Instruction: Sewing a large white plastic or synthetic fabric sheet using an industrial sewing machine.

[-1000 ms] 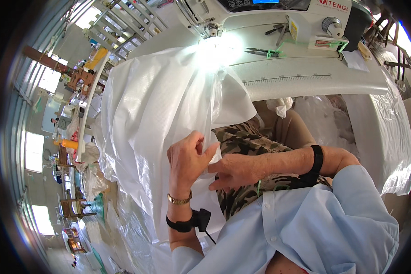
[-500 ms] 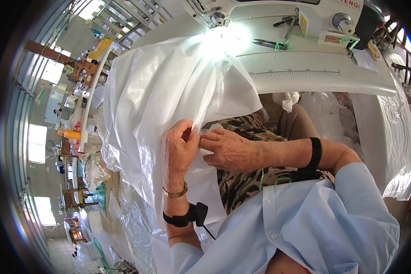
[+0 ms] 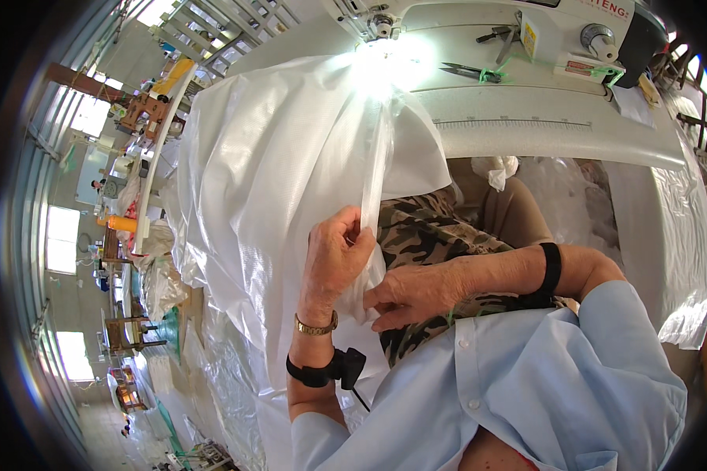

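A large sheet of white woven plastic fabric [image 3: 251,157] hangs in folds from the sewing machine [image 3: 479,12] over my lap. Its folded edge [image 3: 376,165] runs in a narrow strip from under the bright machine lamp down to my hands. My left hand [image 3: 336,255] pinches this edge between thumb and fingers. Lower and to the right, my right hand [image 3: 416,293] has its fingers bent around the same edge, their tips partly hidden. The needle area is lost in the lamp's glare.
On the machine table [image 3: 526,118] lie thread snips [image 3: 470,72] with green thread and a small dark-handled tool [image 3: 496,34]. A printed ruler scale runs along the table's front. White plastic sheeting [image 3: 664,251] drapes at the right. Cluttered workbenches stand at the far left.
My left hand has moved right along the edge, and my right hand has slid down and slightly right. The edge now lies folded into a straighter strip.
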Motion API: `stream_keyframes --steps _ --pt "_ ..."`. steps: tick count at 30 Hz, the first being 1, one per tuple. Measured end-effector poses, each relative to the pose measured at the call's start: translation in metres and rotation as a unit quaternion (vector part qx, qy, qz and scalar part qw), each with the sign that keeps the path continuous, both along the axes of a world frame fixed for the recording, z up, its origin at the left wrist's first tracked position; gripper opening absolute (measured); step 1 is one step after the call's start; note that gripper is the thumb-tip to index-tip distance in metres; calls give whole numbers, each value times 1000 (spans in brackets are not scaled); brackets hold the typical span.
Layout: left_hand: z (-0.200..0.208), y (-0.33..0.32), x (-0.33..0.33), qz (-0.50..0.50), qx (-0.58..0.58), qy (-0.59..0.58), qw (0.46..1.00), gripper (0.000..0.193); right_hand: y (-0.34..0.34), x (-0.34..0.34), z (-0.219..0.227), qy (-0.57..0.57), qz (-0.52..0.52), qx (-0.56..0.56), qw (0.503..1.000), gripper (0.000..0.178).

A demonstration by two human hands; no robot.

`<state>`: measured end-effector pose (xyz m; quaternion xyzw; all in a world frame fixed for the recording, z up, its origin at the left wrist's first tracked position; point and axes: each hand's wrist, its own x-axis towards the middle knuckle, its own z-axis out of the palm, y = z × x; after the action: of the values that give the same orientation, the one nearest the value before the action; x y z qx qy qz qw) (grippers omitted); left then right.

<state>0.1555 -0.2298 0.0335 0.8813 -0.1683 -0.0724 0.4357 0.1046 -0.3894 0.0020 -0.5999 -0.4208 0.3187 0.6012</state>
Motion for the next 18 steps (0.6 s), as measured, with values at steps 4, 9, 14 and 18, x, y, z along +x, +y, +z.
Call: stream_keyframes --steps 4,9,14,18 --pt "-1 1 -10 -15 -42 51 998 15 -3 -7 17 -405 -55 -173 896 21" --pt "-6 22 -8 30 -72 40 996 21 -19 42 -9 -201 -444 -67 871 23" --pt "4 22 -11 52 -147 -28 987 18 -23 68 -25 -47 -638 32 768 47" --pt "16 16 -9 67 -156 -62 984 17 -12 81 -12 141 -591 115 786 49"
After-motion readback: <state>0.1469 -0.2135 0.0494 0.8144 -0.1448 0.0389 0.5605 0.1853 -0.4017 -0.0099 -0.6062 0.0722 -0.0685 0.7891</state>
